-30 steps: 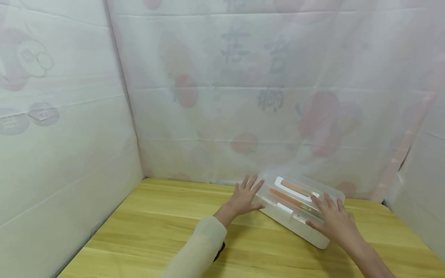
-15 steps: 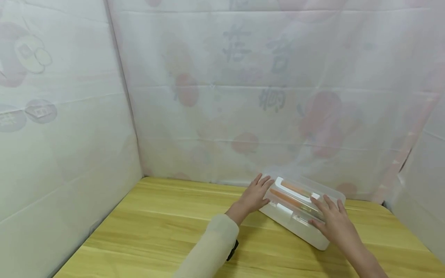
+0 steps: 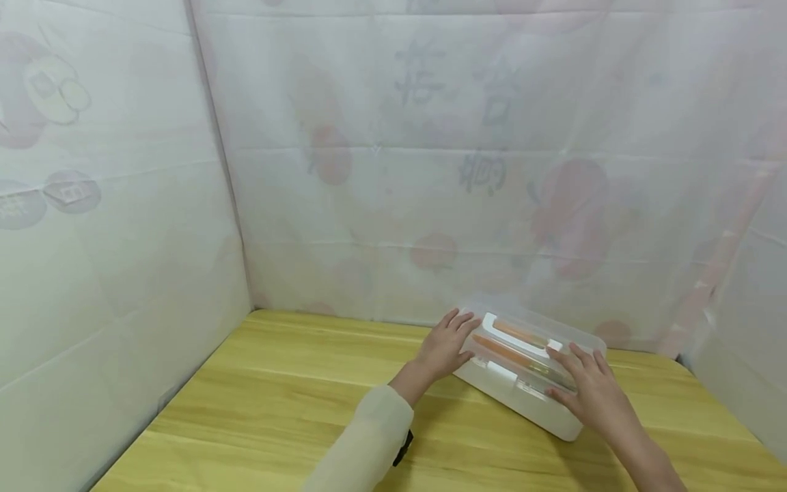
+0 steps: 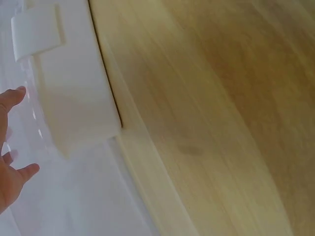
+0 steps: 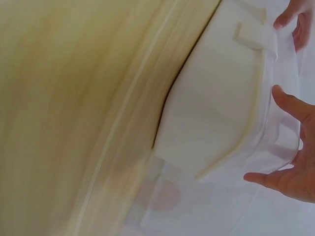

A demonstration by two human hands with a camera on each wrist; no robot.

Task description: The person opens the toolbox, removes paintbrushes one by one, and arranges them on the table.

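1. Plastic box (image 3: 522, 372): translucent white, lidded, lying flat near the far right corner of the worktop (image 3: 277, 403), set at an angle to the back edge, close to the cloth backdrop (image 3: 430, 171).
2. Contents seen through the clear lid: two long orange items (image 3: 510, 348) lying lengthwise. Exact kind cannot be told.
3. Left hand (image 3: 445, 345): fingers extended and laid over the box's left end; grip released, nothing clenched. Left wrist view shows fingertips (image 4: 12, 96) at the lid beside a white latch tab (image 4: 37, 32).
4. Right hand (image 3: 590, 393): fingers spread flat on the lid at the box's near right end; grip likewise released, resting on the lid rather than holding it.
5. Handling judgement: thin moulded plastic, likely light and fairly stiff in the walls, while the lid probably flexes under pressure. Smooth surfaces look slippery on wood, so the box may slide if pushed from one end only.
6. Where to take hold: the two short ends, under the rim, or at the latch tabs (image 5: 253, 37) if the lid is to come up. Loose contents may shift if tipped.
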